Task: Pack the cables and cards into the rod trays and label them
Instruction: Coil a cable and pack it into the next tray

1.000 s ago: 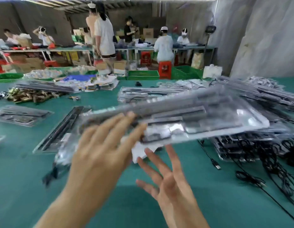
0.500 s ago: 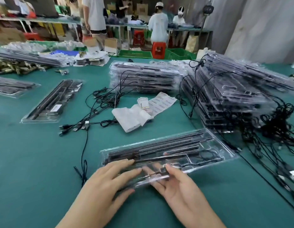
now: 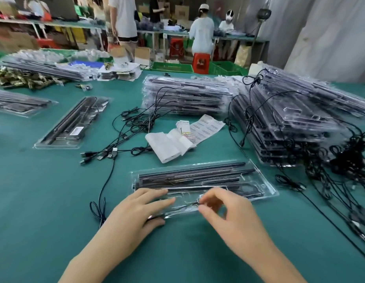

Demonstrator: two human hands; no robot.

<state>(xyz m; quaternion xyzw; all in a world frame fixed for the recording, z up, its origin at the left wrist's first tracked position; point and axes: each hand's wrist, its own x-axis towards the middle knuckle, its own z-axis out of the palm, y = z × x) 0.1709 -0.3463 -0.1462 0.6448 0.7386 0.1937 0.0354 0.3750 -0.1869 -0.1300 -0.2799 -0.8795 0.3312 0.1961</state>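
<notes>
**Hands working one rod tray, near centre of table**

Left hand [image 3: 136, 217] is lying flat with fingers straight, pressing down on the near-left part of the rod tray [image 3: 198, 178]. Its thumb is sitting at the tray's near edge. Right hand [image 3: 232, 217] is arching over the near-middle of the same tray with fingers curled. Thumb and forefinger are pinching what looks to be the clear near lip, though blur is making the exact hold hard to read. Both forearms are reaching in from the near side and converging on the tray.

Rod tray: clear blister shell lying flat on the green table [image 3: 44, 201], long side running left to right, dark rods lying along its far half. Judged light, thin and springy. The plastic is likely to flex, slip under bare fingers, and twist if lifted by one corner. Best taken by both ends or both long edges, one palm steadying it during filling.

Cables [image 3: 124, 127]: loose black bundle lying far-left of the tray, plugs fanning out leftward. Limp and prone to tangling, so best gathered by the coil.

Cards [image 3: 182, 124]: small pile lying beyond the tray, beside a barcode label sheet [image 3: 208, 127] and folded white paper [image 3: 165, 146]. Light and easily scattered.

Other stock: stack of trays [image 3: 183, 94] sitting far centre; larger stack [image 3: 290, 123] sitting at right, draped in cables; one labelled tray [image 3: 71, 125] lying far-left.
</notes>
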